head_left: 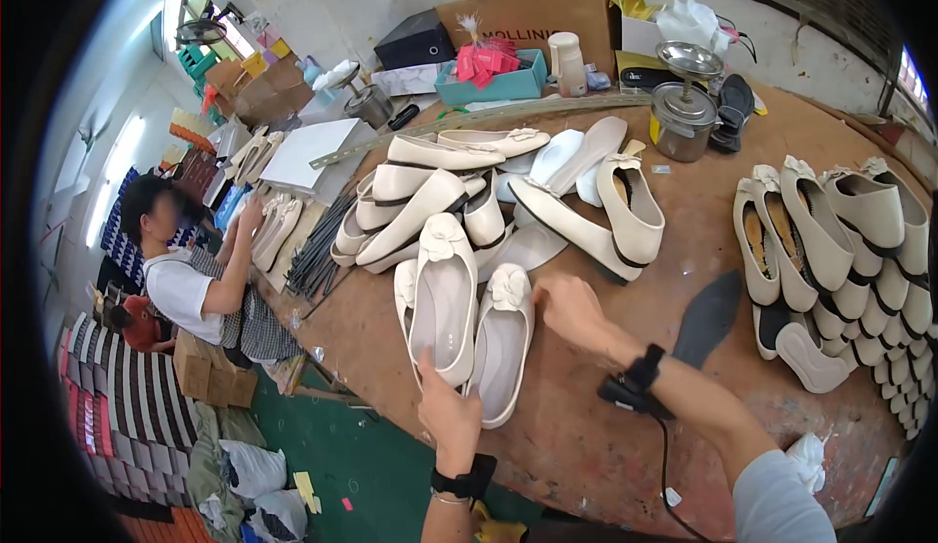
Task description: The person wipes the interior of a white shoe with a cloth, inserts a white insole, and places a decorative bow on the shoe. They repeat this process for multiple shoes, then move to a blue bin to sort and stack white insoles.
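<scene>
My left hand [451, 411] grips a cream flat shoe [445, 299] by its heel, a finger reaching inside onto the pale insole. A flower ornament sits on the shoe's toe, which points away from me. Beside it on the right lies another cream flower flat [501, 347], and a third one shows partly behind it on the left. Just right of that flat's toe, my right hand [575, 313] is closed with curled fingers; whatever they may hold is hidden. Beyond both hands lies a jumbled pile of cream flats [420, 216] with loose pale insoles [596, 152] among them.
Rows of cream shoes [801, 220] fill the table's right side. A dark insole [708, 318] lies near my right forearm. Farther back stand a metal pot [682, 123], a teal box [493, 82] and a long ruler [479, 118]. A co-worker [186, 269] handles shoes at the left.
</scene>
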Demonstrator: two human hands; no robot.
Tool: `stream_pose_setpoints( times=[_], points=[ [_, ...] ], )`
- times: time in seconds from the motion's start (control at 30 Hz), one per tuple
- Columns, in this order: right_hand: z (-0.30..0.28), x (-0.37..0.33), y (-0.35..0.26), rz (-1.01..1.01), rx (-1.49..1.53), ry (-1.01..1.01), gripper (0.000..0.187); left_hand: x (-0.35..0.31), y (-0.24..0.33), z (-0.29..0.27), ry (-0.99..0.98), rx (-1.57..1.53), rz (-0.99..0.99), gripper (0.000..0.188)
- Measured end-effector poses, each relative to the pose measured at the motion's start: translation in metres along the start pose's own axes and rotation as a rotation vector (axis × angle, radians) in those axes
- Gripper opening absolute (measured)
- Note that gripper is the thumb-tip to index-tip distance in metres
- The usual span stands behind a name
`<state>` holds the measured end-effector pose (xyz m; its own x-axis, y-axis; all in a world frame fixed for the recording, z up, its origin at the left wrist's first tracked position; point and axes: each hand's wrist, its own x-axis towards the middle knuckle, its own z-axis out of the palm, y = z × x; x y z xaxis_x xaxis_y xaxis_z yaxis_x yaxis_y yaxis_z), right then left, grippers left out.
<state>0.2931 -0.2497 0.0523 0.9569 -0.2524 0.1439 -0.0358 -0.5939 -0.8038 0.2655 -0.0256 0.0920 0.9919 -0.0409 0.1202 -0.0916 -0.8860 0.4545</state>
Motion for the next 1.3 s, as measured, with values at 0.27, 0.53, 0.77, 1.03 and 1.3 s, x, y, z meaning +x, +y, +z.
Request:
stream_pose_setpoints(
  times=[0.27,0.53,0.77,1.03,1.3],
  points=[
    [0.042,0.101,0.044,-0.295,-0.407,-0.026,0.031,0.003,-0.055,-0.014,0.126,-0.269,0.058,0.064],
    [0.031,0.087,0.02,-0.346,-0.598,-0.145,0.049,0.059,-0.112,-0.042,0.323,-0.113,0.235,0.058],
    [-0.042,-0.017,-0.023,-0.124,-0.209,-0.221,0.032,0.076,-0.146,-0.027,0.113,-0.215,0.162,0.074],
    [-0.131,-0.15,-0.035,0.27,0.898,0.014,0.04,0.048,-0.027,-0.061,0.197,0.418,0.329,0.09],
    [-0.151,-0.284,0.014,0.485,1.366,0.319,0.045,0.056,0.189,0.101,-0.281,0.019,0.81,0.104]
  ],
)
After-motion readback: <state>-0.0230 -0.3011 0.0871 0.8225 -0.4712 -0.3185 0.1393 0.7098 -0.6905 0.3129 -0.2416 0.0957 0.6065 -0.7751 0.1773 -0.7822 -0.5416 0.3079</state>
